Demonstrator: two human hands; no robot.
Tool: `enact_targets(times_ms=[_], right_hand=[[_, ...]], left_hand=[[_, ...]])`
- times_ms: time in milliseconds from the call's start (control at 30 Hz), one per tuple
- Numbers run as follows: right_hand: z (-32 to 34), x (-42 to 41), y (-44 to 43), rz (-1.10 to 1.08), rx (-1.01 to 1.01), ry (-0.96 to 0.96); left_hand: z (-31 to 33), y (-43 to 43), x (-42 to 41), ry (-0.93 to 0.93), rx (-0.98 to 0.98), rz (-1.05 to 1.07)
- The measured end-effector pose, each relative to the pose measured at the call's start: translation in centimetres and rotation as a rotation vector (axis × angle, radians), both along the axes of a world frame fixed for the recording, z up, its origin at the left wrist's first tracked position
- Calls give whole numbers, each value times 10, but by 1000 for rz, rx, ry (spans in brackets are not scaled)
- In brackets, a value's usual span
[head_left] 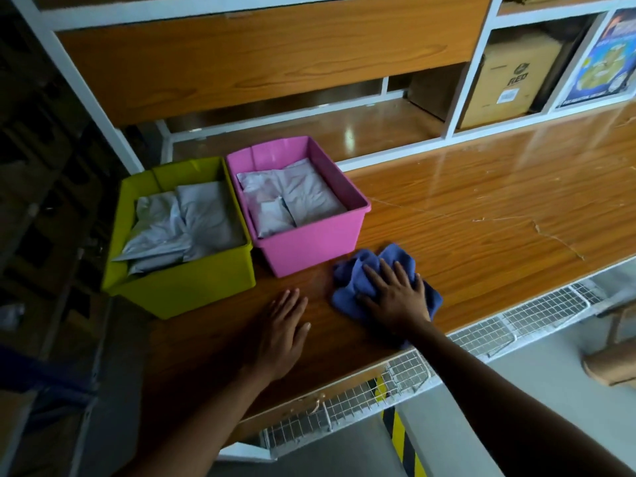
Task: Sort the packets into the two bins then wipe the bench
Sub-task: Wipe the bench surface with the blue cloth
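The right hand [395, 297] presses flat on blue cloth [351, 273]; left hand [282, 332] flat on bench [481, 218]; carton [509, 80] reads "RED".

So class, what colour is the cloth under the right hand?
Blue; the cloth shows best in the head view.

White-framed wood shelving [261, 63] sat at 12 o'clock, cardboard box [509, 80] at 1, poster [605, 60] at 2. Wire mesh rack [537, 311] at 4, grey floor [516, 390] at 5, yellow-black stripe [399, 435] at 6. Light was dim.
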State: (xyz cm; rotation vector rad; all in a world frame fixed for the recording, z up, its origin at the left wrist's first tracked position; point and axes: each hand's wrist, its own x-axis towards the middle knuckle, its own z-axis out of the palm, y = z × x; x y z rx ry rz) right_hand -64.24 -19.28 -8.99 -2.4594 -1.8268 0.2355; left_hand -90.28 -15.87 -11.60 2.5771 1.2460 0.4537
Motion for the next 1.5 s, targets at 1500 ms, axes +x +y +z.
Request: enact_targets(times_ms=[1500], right_hand=[[-1, -329, 4, 242, -3, 2]], left_hand=[[0, -50, -204, -806, -355, 452]])
